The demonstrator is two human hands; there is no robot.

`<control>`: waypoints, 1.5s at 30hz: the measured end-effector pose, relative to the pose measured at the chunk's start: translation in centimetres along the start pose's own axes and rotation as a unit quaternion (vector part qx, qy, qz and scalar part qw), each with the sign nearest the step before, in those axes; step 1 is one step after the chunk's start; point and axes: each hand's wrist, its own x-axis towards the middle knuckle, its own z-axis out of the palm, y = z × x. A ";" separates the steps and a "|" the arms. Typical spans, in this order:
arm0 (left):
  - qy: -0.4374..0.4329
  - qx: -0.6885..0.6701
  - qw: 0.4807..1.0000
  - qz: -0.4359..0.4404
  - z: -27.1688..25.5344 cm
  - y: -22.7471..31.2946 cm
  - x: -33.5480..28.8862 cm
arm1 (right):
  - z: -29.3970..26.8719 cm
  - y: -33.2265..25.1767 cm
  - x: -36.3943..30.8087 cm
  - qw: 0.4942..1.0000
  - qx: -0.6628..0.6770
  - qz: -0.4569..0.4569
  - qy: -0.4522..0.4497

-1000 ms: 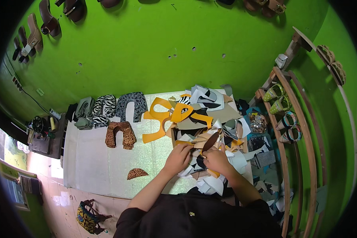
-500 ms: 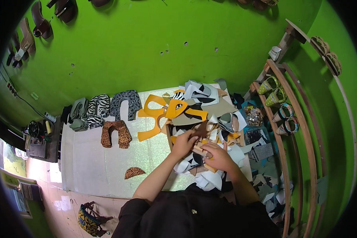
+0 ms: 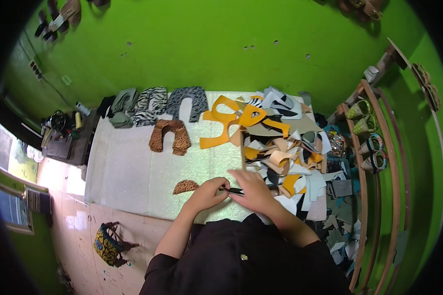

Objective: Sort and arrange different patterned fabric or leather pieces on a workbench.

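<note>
Over the front of the worktable, my left hand [image 3: 210, 194] is closed, its fingertips pinching one end of a slim black thing [image 3: 236, 191]. The other end runs against my right hand [image 3: 255, 192], whose thumb bears on it while its fingers reach leftward, somewhat blurred. What kind of thing it is stays too small to make out. Just left of my left hand lies a half-round leopard-print piece [image 3: 185, 187]. Beyond my right hand, a box [image 3: 242, 152] is heaped with white, tan, black and yellow offcuts [image 3: 280, 158].
Yellow cut pieces [image 3: 220, 142] and stacked leopard-print pieces [image 3: 169, 136] lie farther back on the white table [image 3: 123, 167]. Zebra-print [image 3: 151, 101] and grey patterned [image 3: 188, 101] stacks line the wall. A wooden rack [image 3: 376, 182] with sandals [image 3: 361, 118] stands right; a patterned bag [image 3: 107, 244] lies on the floor.
Both hands have left the offcut heap and drawn back toward my body, left of the box. The slim black thing now shows between them. The whole view has shifted.
</note>
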 end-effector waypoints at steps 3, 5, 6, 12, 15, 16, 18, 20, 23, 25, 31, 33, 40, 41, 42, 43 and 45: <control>0.025 0.047 0.998 -0.016 0.2 -2.1 -3.3 | 6.5 1.7 -0.7 0.998 -0.037 0.008 -0.056; 0.063 0.067 0.993 -0.076 0.8 -3.6 -5.4 | 9.6 2.2 -0.8 0.995 -0.053 0.007 -0.078; 0.053 0.067 0.989 -0.118 1.2 -4.5 -6.4 | 11.1 2.5 -0.8 0.997 -0.059 -0.023 -0.032; 0.273 0.047 0.956 -0.095 4.8 -9.0 -10.4 | 15.3 2.9 -1.4 0.995 -0.097 -0.026 0.024; 0.272 0.114 0.953 -0.076 5.3 -10.8 -11.2 | 16.1 3.1 -1.6 0.995 -0.090 -0.019 0.025; 0.274 0.141 0.948 -0.074 5.4 -11.0 -11.2 | 16.3 3.2 -1.6 0.996 -0.090 -0.018 0.022; 0.296 0.194 0.933 -0.066 5.5 -10.6 -10.6 | 16.4 3.2 -1.6 0.996 -0.083 -0.015 0.013; 0.298 0.215 0.927 -0.072 6.0 -10.5 -10.1 | 16.7 3.3 -1.7 0.996 -0.089 -0.005 0.009; 0.293 0.241 0.921 -0.084 6.8 -10.2 -9.7 | 17.0 2.8 -1.5 0.996 -0.093 0.014 0.005; 0.285 0.246 0.922 -0.089 7.1 -10.2 -9.8 | 17.0 2.7 -1.5 0.995 -0.093 0.024 0.004; 0.286 0.216 0.928 -0.101 6.4 -10.3 -9.8 | 16.5 2.8 -2.1 0.996 -0.070 0.047 0.019; 0.280 0.186 0.932 -0.134 6.3 -10.3 -9.8 | 16.5 3.3 -2.4 0.997 -0.024 0.063 0.043; 0.242 0.177 0.948 -0.108 5.7 -10.3 -10.2 | 15.7 3.8 -2.9 0.997 -0.011 0.052 0.057; 0.263 0.182 0.944 -0.078 5.8 -10.3 -10.1 | 15.7 3.9 -3.0 0.997 -0.018 0.051 0.056; 0.283 0.187 0.940 -0.048 5.9 -10.4 -10.0 | 15.7 4.1 -3.0 0.997 -0.026 0.052 0.056; 0.282 0.187 0.940 -0.047 5.9 -10.5 -9.9 | 15.8 4.2 -3.0 0.997 -0.026 0.052 0.057; 0.274 0.199 0.940 -0.047 5.9 -10.8 -9.7 | 16.0 4.4 -3.0 0.997 -0.027 0.052 0.045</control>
